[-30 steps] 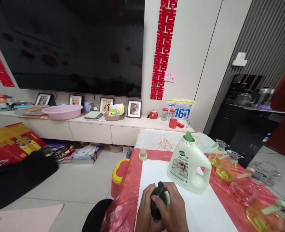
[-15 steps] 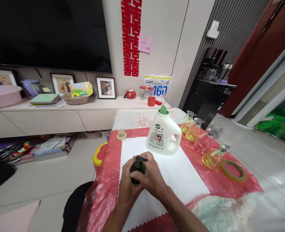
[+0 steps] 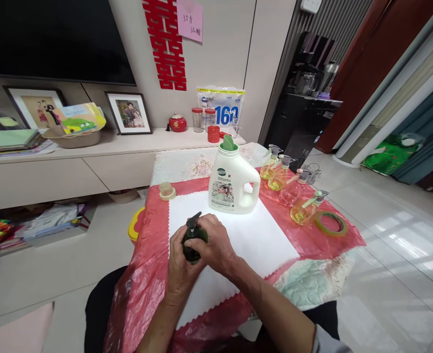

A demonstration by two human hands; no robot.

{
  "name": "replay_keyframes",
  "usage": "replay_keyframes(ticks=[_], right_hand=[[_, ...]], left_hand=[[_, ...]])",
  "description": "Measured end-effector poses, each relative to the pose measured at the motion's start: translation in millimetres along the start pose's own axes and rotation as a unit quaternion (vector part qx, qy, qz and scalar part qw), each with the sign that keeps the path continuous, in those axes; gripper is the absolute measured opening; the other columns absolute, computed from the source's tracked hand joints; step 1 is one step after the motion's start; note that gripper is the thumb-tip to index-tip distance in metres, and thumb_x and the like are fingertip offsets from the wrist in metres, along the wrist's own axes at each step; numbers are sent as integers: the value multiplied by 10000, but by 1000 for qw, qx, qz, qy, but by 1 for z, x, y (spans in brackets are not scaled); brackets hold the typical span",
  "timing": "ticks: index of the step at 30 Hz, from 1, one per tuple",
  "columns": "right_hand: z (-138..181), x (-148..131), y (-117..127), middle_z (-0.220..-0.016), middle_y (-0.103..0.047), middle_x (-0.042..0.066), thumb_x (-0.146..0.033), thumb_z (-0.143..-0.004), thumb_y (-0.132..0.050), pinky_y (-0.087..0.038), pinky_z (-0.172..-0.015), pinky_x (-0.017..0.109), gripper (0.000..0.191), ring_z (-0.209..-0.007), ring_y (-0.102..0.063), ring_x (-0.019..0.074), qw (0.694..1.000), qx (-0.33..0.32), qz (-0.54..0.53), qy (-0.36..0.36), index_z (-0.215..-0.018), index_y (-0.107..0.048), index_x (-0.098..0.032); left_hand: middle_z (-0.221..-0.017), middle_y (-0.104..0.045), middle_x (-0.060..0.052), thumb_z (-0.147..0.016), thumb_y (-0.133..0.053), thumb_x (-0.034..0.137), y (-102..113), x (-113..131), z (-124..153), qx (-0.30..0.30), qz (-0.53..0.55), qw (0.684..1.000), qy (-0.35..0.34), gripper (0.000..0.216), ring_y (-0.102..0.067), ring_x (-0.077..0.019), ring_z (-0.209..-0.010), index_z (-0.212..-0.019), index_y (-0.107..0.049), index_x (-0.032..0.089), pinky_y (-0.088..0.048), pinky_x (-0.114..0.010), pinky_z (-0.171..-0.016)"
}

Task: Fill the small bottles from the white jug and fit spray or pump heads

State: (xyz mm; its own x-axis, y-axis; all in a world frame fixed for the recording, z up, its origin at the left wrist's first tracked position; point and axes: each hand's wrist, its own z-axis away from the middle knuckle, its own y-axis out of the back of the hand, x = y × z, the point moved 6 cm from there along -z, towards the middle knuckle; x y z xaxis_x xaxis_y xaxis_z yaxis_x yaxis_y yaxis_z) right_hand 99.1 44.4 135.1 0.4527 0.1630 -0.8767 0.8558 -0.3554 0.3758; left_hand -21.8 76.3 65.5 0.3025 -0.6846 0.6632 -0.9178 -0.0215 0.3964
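Observation:
A small dark green pump bottle [image 3: 192, 241] stands on the white cloth [image 3: 249, 235] near the table's front. My left hand [image 3: 179, 268] is wrapped round its body from the left. My right hand [image 3: 216, 247] is closed over its top part, just under the black pump head. Behind them stands a white detergent jug [image 3: 231, 181] with a green cap, untouched. A small beige cap [image 3: 167, 191] lies at the cloth's far left corner.
Several clear spray bottles of yellow liquid [image 3: 282, 174] line the table's right side, with a roll of tape [image 3: 330, 223] beside them. A red plastic sheet [image 3: 143, 284] covers the table. A low cabinet [image 3: 91, 166] with framed photos runs along the wall; a yellow stool [image 3: 135, 229] stands left of the table.
The view has swung down and to the right, showing more of the table and floor. Both hands stay on the green bottle; the pump head has turned from pointing right to up-left.

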Motion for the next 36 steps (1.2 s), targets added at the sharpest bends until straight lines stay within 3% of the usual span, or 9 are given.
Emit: replay_keyframes(ticks=[7, 12, 15, 17, 19, 23, 27, 30, 36], right_hand=[[-1, -21, 24, -1137, -647, 41, -240, -861, -596, -470, -991, 369, 302, -1087, -598, 188, 988, 28, -133, 68, -1160, -635, -237], [1, -31, 96, -1214, -639, 40, -333, -918, -607, -511, -985, 378, 338, -1065, -647, 178, 943, 170, -275, 71, -1249, -574, -273], [1, -31, 140, -1317, -581, 65, -373, -926, -587, -511, -948, 389, 389, -1125, -604, 201, 972, 184, -130, 64, -1301, -544, -277], [0, -21, 147, -1238, -596, 77, -373, -945, -521, -496, -897, 370, 357, -1075, -585, 200, 989, 88, 117, 23, -1277, -564, -252], [4, 1, 144, -1076, -622, 80, -294, -914, -516, -469, -856, 371, 308, -982, -578, 210, 972, 2, 233, -10, -1191, -629, -221], [19, 49, 125, -959, -615, 88, -160, -849, -501, -438, -797, 355, 329, -891, -572, 217, 949, -78, 299, -57, -1121, -682, -198], [25, 76, 120, -962, -655, 78, -158, -789, -586, -446, -852, 355, 318, -936, -591, 219, 942, -97, 312, -79, -1077, -706, -221], [16, 80, 143, -1025, -673, 101, -336, -831, -614, -473, -872, 384, 284, -950, -613, 233, 952, -32, 291, -90, -1058, -702, -192], [-24, 81, 205, -1173, -640, 142, -523, -825, -596, -484, -947, 450, 555, -1025, -613, 251, 957, 175, 206, -108, -1220, -614, -134]], left_hand=[[-1296, -576, -144, -769, -771, 430, 2, 5, -3, -14, 6, 1000, 8, 752, -595, -329, -1199, -1403, -424, 221, -531, -541, -1005], [-1315, -564, -149, -753, -786, 459, 0, 3, -1, -26, 1, 999, 26, 777, -571, -337, -1233, -1397, -432, 208, -509, -554, -1038], [-1321, -561, -141, -746, -796, 445, -1, 1, 0, -26, 2, 999, 32, 782, -565, -328, -1245, -1395, -430, 207, -503, -545, -1053], [-1326, -555, -136, -742, -801, 429, -1, 0, 1, -24, 3, 999, 38, 787, -565, -322, -1248, -1398, -425, 211, -502, -540, -1058], [-1330, -549, -135, -741, -801, 423, -2, -1, 1, -24, 6, 999, 42, 787, -565, -318, -1250, -1399, -422, 214, -503, -537, -1059], [-1336, -538, -144, -758, -784, 462, -3, 0, 1, -21, 13, 999, 36, 785, -554, -326, -1261, -1402, -415, 207, -499, -549, -1056], [-1341, -521, -158, -765, -767, 515, -1, 3, 1, 1, 0, 1000, 18, 783, -539, -340, -1270, -1393, -424, 199, -492, -562, -1054], [-1331, -522, -164, -775, -757, 522, 0, 4, 1, 5, -7, 1000, 15, 775, -537, -338, -1270, -1391, -424, 188, -496, -553, -1050], [-1297, -542, -154, -784, -739, 532, -1, 5, 2, 5, -7, 1000, 18, 768, -573, -319, -1226, -1391, -421, 185, -527, -519, -1015]])
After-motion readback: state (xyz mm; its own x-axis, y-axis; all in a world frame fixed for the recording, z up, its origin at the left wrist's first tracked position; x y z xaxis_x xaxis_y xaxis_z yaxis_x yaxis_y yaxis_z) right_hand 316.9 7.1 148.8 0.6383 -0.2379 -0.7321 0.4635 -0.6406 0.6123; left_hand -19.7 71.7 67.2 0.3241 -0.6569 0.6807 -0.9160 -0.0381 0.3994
